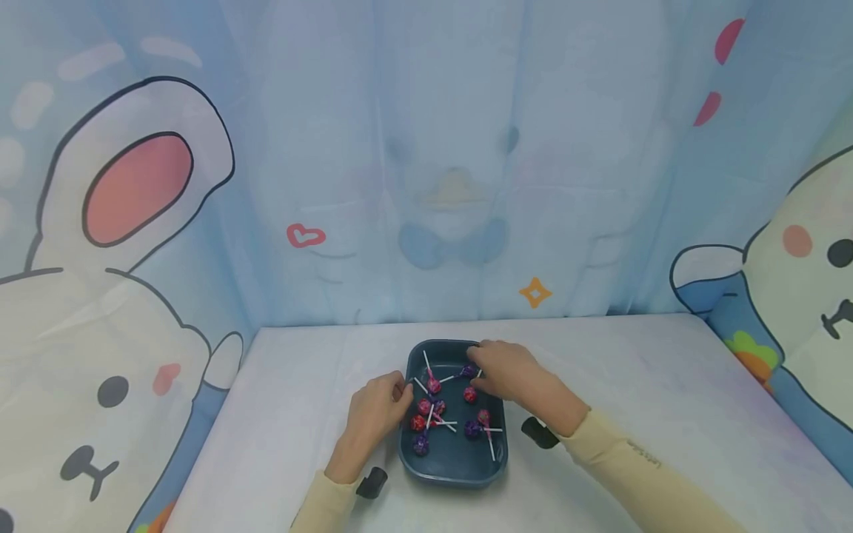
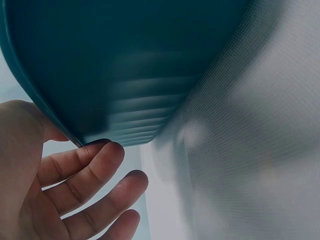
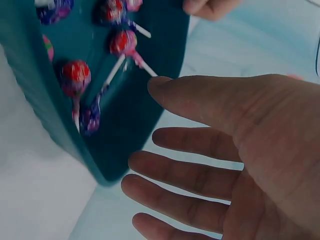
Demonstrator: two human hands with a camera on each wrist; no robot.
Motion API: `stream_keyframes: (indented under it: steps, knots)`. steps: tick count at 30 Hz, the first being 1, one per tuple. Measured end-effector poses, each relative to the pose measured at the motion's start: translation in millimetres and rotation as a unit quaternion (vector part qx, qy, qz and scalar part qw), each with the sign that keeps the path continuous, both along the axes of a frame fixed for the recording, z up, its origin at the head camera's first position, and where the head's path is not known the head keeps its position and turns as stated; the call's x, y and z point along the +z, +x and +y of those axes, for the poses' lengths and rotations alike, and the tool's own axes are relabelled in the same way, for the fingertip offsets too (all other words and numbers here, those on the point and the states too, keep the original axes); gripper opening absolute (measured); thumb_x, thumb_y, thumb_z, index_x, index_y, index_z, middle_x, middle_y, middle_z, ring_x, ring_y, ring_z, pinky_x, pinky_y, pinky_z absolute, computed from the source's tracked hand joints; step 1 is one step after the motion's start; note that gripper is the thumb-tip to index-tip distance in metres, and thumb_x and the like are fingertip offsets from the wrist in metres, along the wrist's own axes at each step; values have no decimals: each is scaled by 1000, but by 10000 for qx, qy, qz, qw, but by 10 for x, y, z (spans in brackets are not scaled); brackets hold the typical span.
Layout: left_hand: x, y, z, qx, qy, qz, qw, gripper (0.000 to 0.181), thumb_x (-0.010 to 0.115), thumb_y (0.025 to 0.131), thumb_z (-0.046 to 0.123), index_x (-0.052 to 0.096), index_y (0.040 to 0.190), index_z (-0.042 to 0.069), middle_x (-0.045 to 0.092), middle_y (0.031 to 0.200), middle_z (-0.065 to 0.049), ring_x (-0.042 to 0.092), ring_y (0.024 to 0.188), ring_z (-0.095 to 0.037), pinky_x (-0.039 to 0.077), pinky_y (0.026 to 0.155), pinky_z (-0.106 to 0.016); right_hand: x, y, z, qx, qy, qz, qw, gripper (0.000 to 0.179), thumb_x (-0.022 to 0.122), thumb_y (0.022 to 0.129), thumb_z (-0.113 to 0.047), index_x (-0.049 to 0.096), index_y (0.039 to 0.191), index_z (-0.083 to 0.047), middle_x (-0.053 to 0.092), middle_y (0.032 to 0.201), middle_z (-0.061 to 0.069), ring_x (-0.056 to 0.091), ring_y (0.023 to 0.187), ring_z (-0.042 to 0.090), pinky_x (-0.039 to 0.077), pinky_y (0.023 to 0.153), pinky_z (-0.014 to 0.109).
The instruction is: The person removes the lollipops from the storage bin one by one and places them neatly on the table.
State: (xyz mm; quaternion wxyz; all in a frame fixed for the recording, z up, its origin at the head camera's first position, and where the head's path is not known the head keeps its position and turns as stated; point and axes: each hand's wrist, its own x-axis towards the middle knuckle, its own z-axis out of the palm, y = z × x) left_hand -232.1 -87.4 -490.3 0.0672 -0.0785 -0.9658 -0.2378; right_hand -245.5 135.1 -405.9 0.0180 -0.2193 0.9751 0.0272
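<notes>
A dark teal tray (image 1: 446, 470) stands on the white table, with several wrapped lollipops inside. Their heads are red, pink and purple, such as the red lollipop (image 3: 76, 76) in the right wrist view; the white sticks point various ways. My left hand (image 1: 375, 414) pinches the tray's left rim, its fingertips (image 2: 111, 156) against the outer wall; the thumb is mostly hidden there. Over the far right corner is my right hand (image 1: 513, 374), fingers fairly straight and spread, with nothing seen between thumb and fingers (image 3: 185, 172) in the right wrist view.
The white table (image 1: 320, 355) reaches back to a light blue curtain (image 1: 320, 148) printed with cartoon animals. A black wrist device (image 1: 373, 483) sits by the left wrist, and another black device (image 1: 540, 433) by the right.
</notes>
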Motion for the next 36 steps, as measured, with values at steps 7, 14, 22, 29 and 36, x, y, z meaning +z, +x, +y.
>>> stream_keyframes:
  steps: [7,14,22,29,36]
  knots:
    - [4,-8,-4,-5,-9,0,10000,21,53,88,37,59,80,19,51,60,9,45,49,-6,35,45,-21,-61,134,-167,192,173,-290,9992,42,70,78,-36,62,111,-11,64,96,5,62,87,20,50,76,40]
    - [2,-10,-2,-15,40,-23,10000,21,53,88,37,59,81,18,51,60,9,45,49,-6,36,45,-21,-215,277,-254,289,364,-336,9984,37,72,75,-36,65,102,-12,66,93,4,63,84,20,52,76,40]
    - [-2,-4,0,1,37,-37,10000,21,53,88,37,59,80,19,51,59,9,45,49,-6,36,45,-22,-375,369,-297,428,670,-371,9961,26,74,72,-36,68,86,-14,64,81,2,57,68,15,52,65,36]
    - [5,3,1,-4,75,-57,10000,21,53,88,37,59,80,18,51,60,9,45,49,-6,36,45,-22,-445,406,-320,503,812,-179,9953,19,74,72,-29,69,81,-14,65,83,4,60,75,18,52,67,37]
    - [8,4,-3,-28,60,-8,10000,20,53,88,36,60,80,19,51,60,9,45,49,-6,35,45,-22,-476,422,-322,563,885,85,9944,12,72,74,-22,71,83,-13,66,84,5,61,77,20,52,67,37]
